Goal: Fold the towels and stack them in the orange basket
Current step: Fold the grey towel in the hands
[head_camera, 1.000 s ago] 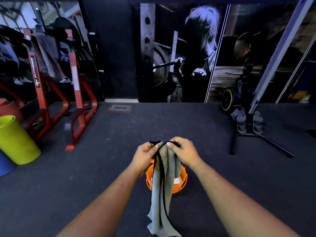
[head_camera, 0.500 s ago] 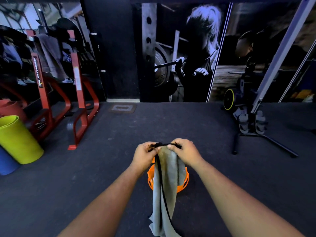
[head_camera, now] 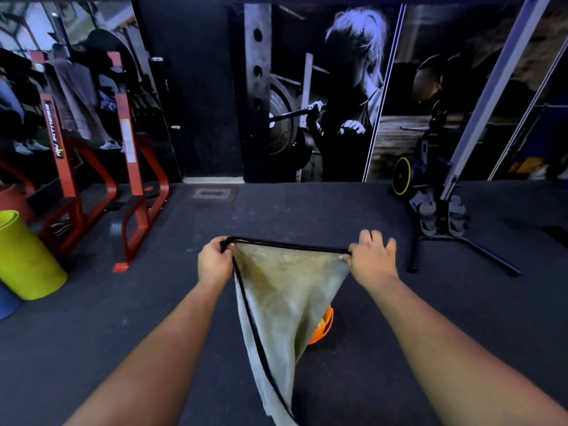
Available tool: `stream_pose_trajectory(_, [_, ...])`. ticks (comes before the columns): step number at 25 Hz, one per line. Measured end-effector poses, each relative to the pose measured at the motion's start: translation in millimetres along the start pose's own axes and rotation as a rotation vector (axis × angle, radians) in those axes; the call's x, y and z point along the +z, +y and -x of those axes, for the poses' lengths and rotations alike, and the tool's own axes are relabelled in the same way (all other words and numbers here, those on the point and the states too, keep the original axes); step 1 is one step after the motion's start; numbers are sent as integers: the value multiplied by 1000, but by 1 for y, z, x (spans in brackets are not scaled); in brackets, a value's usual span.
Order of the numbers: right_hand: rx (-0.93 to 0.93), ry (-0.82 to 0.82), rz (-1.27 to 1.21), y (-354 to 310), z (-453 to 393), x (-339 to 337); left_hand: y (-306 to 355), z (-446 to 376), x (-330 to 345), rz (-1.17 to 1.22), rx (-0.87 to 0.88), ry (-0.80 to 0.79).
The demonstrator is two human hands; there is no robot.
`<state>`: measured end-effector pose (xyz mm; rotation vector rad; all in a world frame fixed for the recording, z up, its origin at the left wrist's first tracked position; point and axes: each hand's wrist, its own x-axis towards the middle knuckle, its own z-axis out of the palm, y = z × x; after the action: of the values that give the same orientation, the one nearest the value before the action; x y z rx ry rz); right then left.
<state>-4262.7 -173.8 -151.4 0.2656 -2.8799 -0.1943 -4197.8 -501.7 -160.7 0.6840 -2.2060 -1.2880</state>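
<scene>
A grey towel [head_camera: 285,290] with black edging hangs in the air, its top edge stretched between the left hand [head_camera: 214,263], gripping one corner, and the right hand [head_camera: 373,260], pinching the other, and hides most of the orange basket [head_camera: 322,327] on the dark floor [head_camera: 384,348] below.

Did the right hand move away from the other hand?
Yes. The right hand slid rightward, toward the black stand, stretching the towel edge out from the left hand.
</scene>
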Motion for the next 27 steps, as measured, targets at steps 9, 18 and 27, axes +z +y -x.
stream_pose_trajectory(9, [335, 161, -1433, -12, -30, -61, 82, -8, 16, 531, -199, -10])
stream_pose_trajectory(18, [316, 171, -1822, -2, -28, -80, 101, 11, 3, -636, 456, -746])
stream_pose_trajectory(27, [-37, -331, -1561, -43, 47, -17, 140, 26, 5, 635, -98, -779])
